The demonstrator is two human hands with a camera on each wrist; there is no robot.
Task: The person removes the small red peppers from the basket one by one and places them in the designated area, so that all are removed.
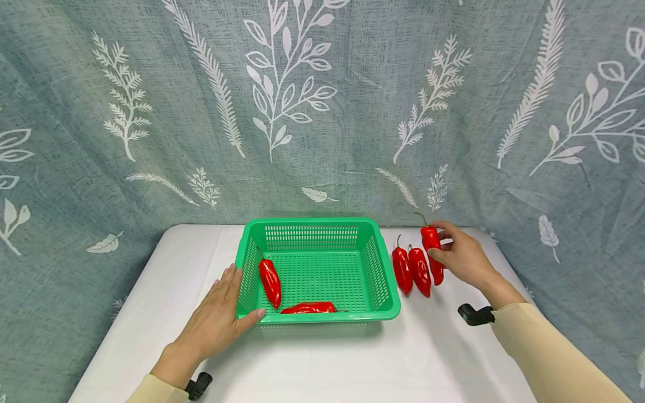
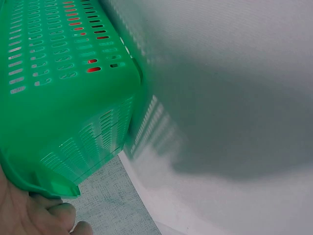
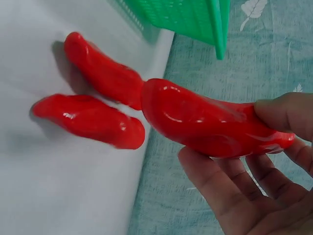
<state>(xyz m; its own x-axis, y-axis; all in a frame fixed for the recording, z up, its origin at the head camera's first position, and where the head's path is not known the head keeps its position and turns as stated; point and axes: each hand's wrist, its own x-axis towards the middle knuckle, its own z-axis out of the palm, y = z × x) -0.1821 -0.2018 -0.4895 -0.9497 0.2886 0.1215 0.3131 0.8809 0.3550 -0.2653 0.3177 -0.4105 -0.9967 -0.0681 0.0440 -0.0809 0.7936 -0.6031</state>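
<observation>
My right hand (image 1: pixel 464 254) pinches a shiny red chili pepper (image 1: pixel 431 246) between thumb and fingers, its green stem pointing up. In the right wrist view this pepper (image 3: pixel 195 120) is lifted over the table's edge. Two more red peppers (image 1: pixel 402 271) (image 1: pixel 420 271) lie side by side on the table, just left of it. With fingers straight, my left hand (image 1: pixel 211 316) rests against the front left corner of a green plastic basket (image 1: pixel 322 318), its thumb on the front rim. Inside the basket, one pepper (image 1: pixel 270 282) leans at the left and another (image 1: pixel 308 308) lies along the front wall, partly hidden by the rim.
A white cloth covers the table (image 1: pixel 322 364). Behind it hangs a grey-green curtain (image 1: pixel 353 112) with white leaf prints, close to the basket's back rim. A black wrist device (image 1: pixel 475 315) sits at the right sleeve, another (image 1: pixel 199 386) at the left.
</observation>
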